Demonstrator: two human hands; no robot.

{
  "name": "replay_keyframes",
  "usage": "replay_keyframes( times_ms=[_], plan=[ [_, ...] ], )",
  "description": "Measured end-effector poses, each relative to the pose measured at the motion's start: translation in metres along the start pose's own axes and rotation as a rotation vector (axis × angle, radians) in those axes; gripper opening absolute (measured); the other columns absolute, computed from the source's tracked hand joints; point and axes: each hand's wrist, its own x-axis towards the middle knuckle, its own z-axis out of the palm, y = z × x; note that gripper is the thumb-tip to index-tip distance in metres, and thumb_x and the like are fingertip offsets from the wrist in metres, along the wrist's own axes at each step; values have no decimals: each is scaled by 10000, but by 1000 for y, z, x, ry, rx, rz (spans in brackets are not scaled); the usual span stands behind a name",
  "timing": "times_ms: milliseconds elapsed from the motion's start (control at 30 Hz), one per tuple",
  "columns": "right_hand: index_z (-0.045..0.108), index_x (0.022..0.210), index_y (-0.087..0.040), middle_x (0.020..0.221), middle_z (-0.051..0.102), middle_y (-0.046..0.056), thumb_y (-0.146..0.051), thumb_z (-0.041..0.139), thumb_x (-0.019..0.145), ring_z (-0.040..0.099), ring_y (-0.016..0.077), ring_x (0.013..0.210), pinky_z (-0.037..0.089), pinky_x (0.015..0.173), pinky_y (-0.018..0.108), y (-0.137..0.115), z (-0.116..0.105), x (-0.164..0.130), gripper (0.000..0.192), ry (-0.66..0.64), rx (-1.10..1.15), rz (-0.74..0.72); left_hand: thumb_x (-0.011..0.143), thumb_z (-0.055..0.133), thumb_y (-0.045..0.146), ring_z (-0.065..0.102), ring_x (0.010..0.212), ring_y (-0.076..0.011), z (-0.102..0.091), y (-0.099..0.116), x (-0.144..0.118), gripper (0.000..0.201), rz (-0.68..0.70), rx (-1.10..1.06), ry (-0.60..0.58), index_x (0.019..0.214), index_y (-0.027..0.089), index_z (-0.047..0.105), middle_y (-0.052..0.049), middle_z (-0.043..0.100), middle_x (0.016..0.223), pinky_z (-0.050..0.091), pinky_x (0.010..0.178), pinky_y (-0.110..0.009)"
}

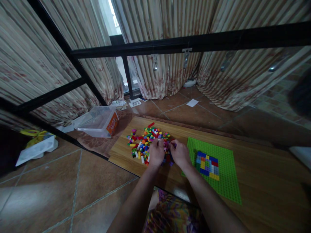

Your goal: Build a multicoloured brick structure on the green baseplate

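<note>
A heap of small, multicoloured toy building bricks (143,142) is spread over the left part of the wooden tabletop. At the heap's near right side, my left hand (156,152) reaches in, its fingers bent close together; whatever is between the fingertips is too small to make out. My right hand (180,154) is just beside it, at the heap's right edge. Its thumb and fingers are curled together near some purple bricks, and what they grip is partly hidden. Right of that hand, a flat block of joined bricks (207,164) sits on a green studded baseplate (227,174).
The wooden table (262,174) stretches far to the right. A clear plastic box (97,121) with an orange label stands on the floor at left. Black metal bars (155,48) cross in front of striped curtains (150,26). A white paper (192,103) lies on the tiles.
</note>
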Motion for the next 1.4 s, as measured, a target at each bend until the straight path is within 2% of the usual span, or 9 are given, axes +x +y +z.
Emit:
replay_keyframes(
  times_ms=[300,433,567,667,867,1000,1167,1300,1400],
  plan=[
    [684,1018,-168,983,705,94,-228,481,855,645,201,895,456,801,303,1,-13,-7,267,-11,121,-106,821,484,239,557,709,-142,-5,-1,-5,189,-101,-213,-90,908,176,639,-10,650,810,439,682,-253],
    [699,913,-181,824,700,60,-391,442,886,633,182,725,447,651,281,-3,-17,-13,333,-14,363,-26,800,501,179,592,879,-169,-10,9,-12,217,-25,-194,-131,957,180,651,-31,674,936,452,836,-289],
    [714,814,-175,643,655,12,-541,550,795,562,150,577,389,537,254,-7,-13,-16,401,-89,671,73,814,561,202,575,1075,-190,-9,13,-16,256,62,-204,-156,1059,186,636,-61,652,1125,413,974,-321],
    [714,735,-170,545,601,-16,-540,651,695,504,125,515,342,490,240,-7,-8,-16,378,-76,809,163,810,590,212,601,1035,-180,-8,11,-17,285,48,-232,-179,1092,183,617,-67,660,1111,442,946,-314],
    [642,644,-165,417,407,-94,-512,783,512,310,54,392,221,398,206,-12,-7,-21,396,-132,1134,452,761,655,242,640,839,-162,-9,7,-19,340,-46,-364,-198,1087,162,600,-57,688,937,509,752,-277],
    [589,601,-163,469,446,-86,-450,845,436,312,33,406,212,383,181,-14,-9,-24,418,-164,1303,525,715,717,289,617,720,-130,-11,8,-21,399,-109,-436,-200,1078,159,614,-20,669,828,506,662,-248],
    [617,619,-163,523,522,-54,-440,823,493,361,38,423,280,394,182,-9,-10,-23,367,-138,1286,507,661,774,342,618,723,-124,-11,7,-24,420,-216,-549,-207,1014,159,638,-20,663,849,529,683,-270],
    [714,759,-175,531,562,-42,-432,760,571,430,77,442,334,404,204,-1,-6,-19,321,-4,1071,400,668,754,324,615,766,-125,-12,6,-24,322,-238,-540,-194,929,154,672,-22,652,870,539,746,-291],
    [741,864,-205,572,610,-33,-416,710,623,503,113,478,396,435,226,3,-4,-17,322,32,893,334,675,733,281,614,775,-129,-13,6,-23,263,-230,-494,-172,901,156,686,-17,646,833,543,753,-290]
  ],
)
